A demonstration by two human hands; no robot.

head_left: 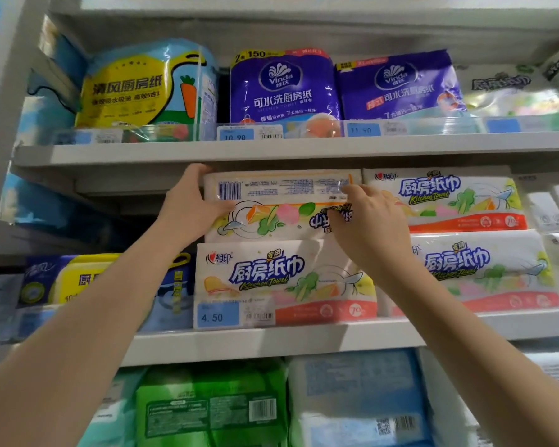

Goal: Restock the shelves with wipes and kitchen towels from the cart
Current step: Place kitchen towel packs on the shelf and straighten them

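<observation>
While the upside-down towel pack (271, 191) rests on the lower pack (265, 275), the left hand (188, 204) and right hand (368, 224) grip its ends, fingers curled.

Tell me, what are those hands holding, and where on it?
One kitchen towel pack, its print upside down, resting atop the lower pack. The left hand grips its left end; the right hand holds it near its right end.

Single head view, close, tilted up at shelves (271, 150), arms reaching forward.
</observation>
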